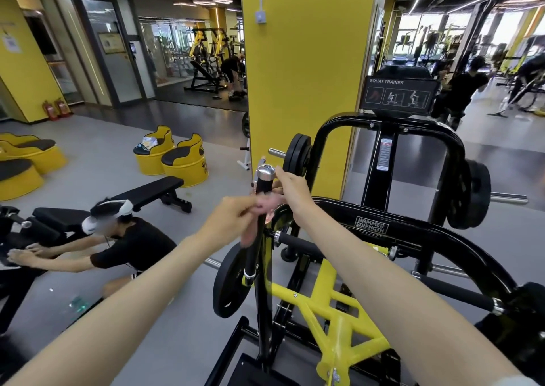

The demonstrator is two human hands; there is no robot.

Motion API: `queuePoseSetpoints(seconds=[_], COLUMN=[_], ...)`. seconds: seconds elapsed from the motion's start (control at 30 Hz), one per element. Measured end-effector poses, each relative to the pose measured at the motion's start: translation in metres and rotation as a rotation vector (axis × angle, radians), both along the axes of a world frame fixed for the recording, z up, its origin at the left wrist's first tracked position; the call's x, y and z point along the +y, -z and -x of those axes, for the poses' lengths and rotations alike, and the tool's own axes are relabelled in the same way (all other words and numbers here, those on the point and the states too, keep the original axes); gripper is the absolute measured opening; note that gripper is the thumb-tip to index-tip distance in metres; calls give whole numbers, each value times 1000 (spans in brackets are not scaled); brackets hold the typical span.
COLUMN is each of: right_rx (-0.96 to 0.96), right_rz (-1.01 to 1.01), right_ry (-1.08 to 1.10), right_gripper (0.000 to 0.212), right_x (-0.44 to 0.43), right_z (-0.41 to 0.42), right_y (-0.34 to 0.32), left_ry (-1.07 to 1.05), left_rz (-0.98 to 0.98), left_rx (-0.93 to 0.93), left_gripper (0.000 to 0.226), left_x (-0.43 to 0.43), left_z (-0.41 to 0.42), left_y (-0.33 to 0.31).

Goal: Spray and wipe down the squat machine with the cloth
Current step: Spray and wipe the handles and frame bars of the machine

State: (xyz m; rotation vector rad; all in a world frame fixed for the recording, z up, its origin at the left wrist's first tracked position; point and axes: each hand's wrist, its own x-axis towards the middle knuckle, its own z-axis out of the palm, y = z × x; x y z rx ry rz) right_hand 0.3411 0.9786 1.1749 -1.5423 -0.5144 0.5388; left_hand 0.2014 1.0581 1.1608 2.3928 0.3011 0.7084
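As left fingers [247, 208] pinch it, the cloth [269, 202] touches the handle [262, 184].

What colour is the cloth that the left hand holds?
The cloth is pale pink, though blurred; the head view shows it.

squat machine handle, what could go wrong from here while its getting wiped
The left hand holds the cloth on the upright handle, just above a weight plate; a slip downward could knock fingers on the plate. A person crouches close by on the left; any spray could drift onto them.
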Motion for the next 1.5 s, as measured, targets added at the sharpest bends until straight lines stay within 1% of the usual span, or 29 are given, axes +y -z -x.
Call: queuePoseSetpoints(seconds=[0.03, 0.07, 0.17, 0.2, 0.23, 0.27, 0.3, 0.37, 0.43, 0.5, 0.53, 0.57, 0.6, 0.67, 0.7, 0.73, 0.77, 0.83, 0.9, 0.93, 1.0, 1.07, 1.17, 1.3, 1.37, 1.43, 1.5], right_rx=[7, 21, 53, 56, 65, 76, 91, 108, 98, 63, 43, 18, -13, -68, -88, -103, -113, -135, -170, -184, -200, -205, -180, -229, -224, -205, -206], right_rz=[6, 0, -7, 4, 12, 16, 15, 15, 27, 43, 46, 53, 61, 70, 67, 64, 61, 57, 38, 34, 24, -13, -104, -155, -186, -204, -198], right_ry=[-2, 0, 10, 16, 23, 30, 32, 31, 37, 72, 90, 108, 118, 125, 129, 133, 127, 102, 101, 108, 129, 168, 259, 294, 301, 315, 327], right_gripper=[45, 43, 38, 38, 38, 38, 38, 38, 36, 31, 30, 30, 31, 32, 34, 37, 38, 32, 25, 24, 26, 31, 32, 34, 34, 37, 43], right_x=[1, 1, 0, -1, -1, -3, -4, -7, -9, -10, -9, -8, -7, -4, -2, 0, 3, 8, 16, 19, 25, 29, 35, 38, 39, 41, 42], right_z=[2, 3, 3, 2, 1, 0, -1, -2, -3, -7, -8, -10, -11, -11, -11, -10, -8, -1, 5, 8, 14, 19, 26, 28, 28, 29, 28], right_y=[0, 0, 1, 2, 3, 4, 4, 4, 2, 1, 0, -1, -3, -8, -10, -12, -14, -19, -19, -18, -13, -6, 2, 5, 6, 7, 8], left_ry=[17, -23, -359, -441, -473, -459, -416, -323, -266, -223, -237, -291, -384, -587, -644, -654, -618, -446, -260, -206, -179, -153, -111, -14, -32, -51, -76], left_rz=[-88, -102, 84, 84, 35, -29, -103, -249, -281, -254, -222, -143, -21, 283, 397, 451, 456, 385, 287, 256, 264, 274, 222, 278, 263, 250, 325], left_rx=[17, -47, -444, -524, -557, -549, -504, -419, -394, -375, -350, -327, -314, -319, -336, -355, -376, -396, -404, -419, -483, -507, -406, -272, -194, -126, -44], left_gripper=[38, 34, 30, 33, 36, 38, 39, 33, 25, 23, 22, 22, 22, 16, 14, 13, 11, 14, 30, 37, 48, 49, 36, 21, 20, 25, 32], left_x=[-1, -3, -10, -10, -10, -11, -13, -19, -20, -16, -14, -11, -8, 1, 7, 12, 16, 17, 8, 3, -4, -3, 11, 30, 37, 42, 44], left_z=[2, 1, -12, -17, -23, -30, -34, -42, -41, -35, -31, -28, -27, -30, -33, -37, -42, -53, -59, -59, -57, -52, -42, -26, -21, -19, -16], left_y=[4, 6, -3, -7, -10, -10, -7, 8, 23, 34, 38, 41, 41, 29, 19, 8, -2, -15, -11, -3, 12, 24, 48, 88, 109, 132, 144])
